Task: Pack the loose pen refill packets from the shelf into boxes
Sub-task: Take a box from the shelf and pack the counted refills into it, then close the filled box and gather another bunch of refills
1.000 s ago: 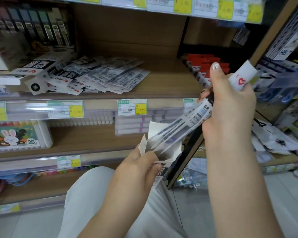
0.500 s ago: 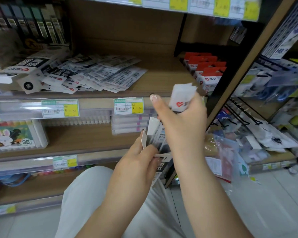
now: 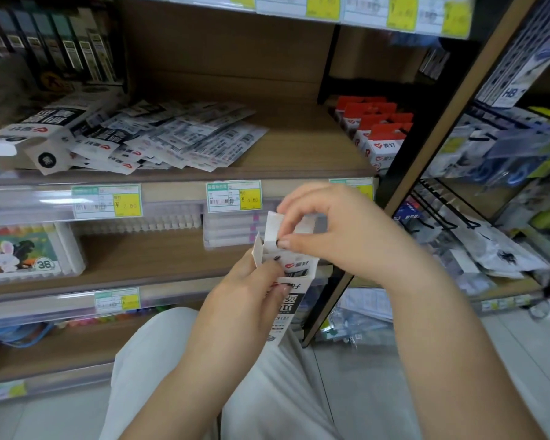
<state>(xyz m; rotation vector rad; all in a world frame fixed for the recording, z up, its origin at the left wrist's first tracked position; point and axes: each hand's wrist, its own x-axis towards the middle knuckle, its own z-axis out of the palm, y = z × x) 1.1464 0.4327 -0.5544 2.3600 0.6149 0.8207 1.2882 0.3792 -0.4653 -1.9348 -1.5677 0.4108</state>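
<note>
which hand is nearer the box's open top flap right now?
Right. The right hand pinches the top flap from its right side. The left hand grips the box lower down, around its body, just below the flap.

The brown wooden shelf [image 3: 299, 147] has bare room on its right, between the flat heap of white and black refill packets [image 3: 178, 138] and the row of small white boxes with red tops [image 3: 377, 123]. Above the heap it is open. The left hand [image 3: 251, 293] and right hand [image 3: 340, 230] hold a slim white and black carton [image 3: 291, 301] out in front, away from the shelves.
</note>
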